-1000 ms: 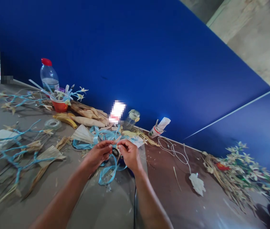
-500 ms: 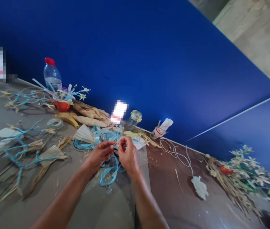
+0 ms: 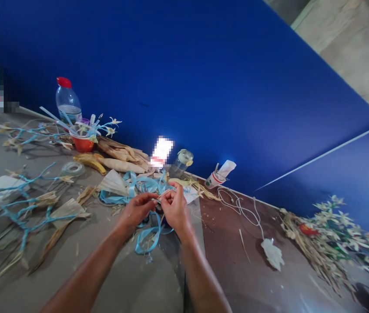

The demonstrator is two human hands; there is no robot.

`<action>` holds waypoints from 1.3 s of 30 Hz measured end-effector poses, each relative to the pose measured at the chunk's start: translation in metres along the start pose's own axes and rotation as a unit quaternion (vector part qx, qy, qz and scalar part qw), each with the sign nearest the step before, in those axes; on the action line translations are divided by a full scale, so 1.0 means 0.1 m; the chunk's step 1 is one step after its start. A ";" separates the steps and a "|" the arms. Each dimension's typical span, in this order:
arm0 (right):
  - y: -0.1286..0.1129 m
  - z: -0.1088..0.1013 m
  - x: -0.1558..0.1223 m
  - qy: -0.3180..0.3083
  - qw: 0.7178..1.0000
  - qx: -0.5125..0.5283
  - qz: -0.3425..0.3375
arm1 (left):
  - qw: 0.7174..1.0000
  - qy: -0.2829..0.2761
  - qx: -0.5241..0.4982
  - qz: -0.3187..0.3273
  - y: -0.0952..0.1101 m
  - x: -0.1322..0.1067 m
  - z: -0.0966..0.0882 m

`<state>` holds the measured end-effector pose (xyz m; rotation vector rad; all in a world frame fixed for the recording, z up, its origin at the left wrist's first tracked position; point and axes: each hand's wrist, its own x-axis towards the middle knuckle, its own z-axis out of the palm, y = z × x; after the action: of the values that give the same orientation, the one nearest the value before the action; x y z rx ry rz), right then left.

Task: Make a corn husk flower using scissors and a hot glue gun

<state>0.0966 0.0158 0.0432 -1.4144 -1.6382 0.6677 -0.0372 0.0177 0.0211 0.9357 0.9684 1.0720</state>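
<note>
My left hand (image 3: 138, 209) and my right hand (image 3: 175, 209) meet above the middle of the table. Thumb and fingers of each are pinched on a thin pale strip (image 3: 159, 197), which looks like dried husk; most of it is hidden by the fingers. Loops of light blue ribbon (image 3: 148, 243) lie beneath and behind both hands. Just beyond my left hand stands a cone-shaped piece of pale husk (image 3: 114, 184). On the left side, blue-wrapped branches (image 3: 24, 224) with dried husk flowers are spread out.
Along the blue partition (image 3: 184, 65) stand a red-capped bottle (image 3: 68, 98), a red cup (image 3: 82, 144) of stems, a clear jar (image 3: 182, 163) and a white cup (image 3: 213, 179). A tape roll (image 3: 72, 168) lies left. At right are a white cable (image 3: 246, 213) and a white-flowered bunch (image 3: 337, 230).
The fingers of my right hand have shifted, with the index finger now raised a little above the pinch. My left hand stays nearly in place. The view has turned slightly.
</note>
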 end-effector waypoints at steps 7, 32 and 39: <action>0.02 -0.01 0.01 -0.001 0.999 0.019 0.029 | 0.990 0.034 0.086 0.108 -0.12 0.03 0.03; -0.12 0.03 -0.06 0.003 0.990 -0.075 -0.116 | 0.996 0.051 -0.074 0.009 0.01 0.00 0.03; -0.07 -0.03 -0.03 -0.044 0.990 -0.101 -0.086 | 0.981 0.071 -0.178 0.023 -0.01 0.04 -0.05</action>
<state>0.0957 0.0112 0.0503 -1.3799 -1.9182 0.4811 -0.0413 0.0216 0.0176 0.5959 0.8366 1.3151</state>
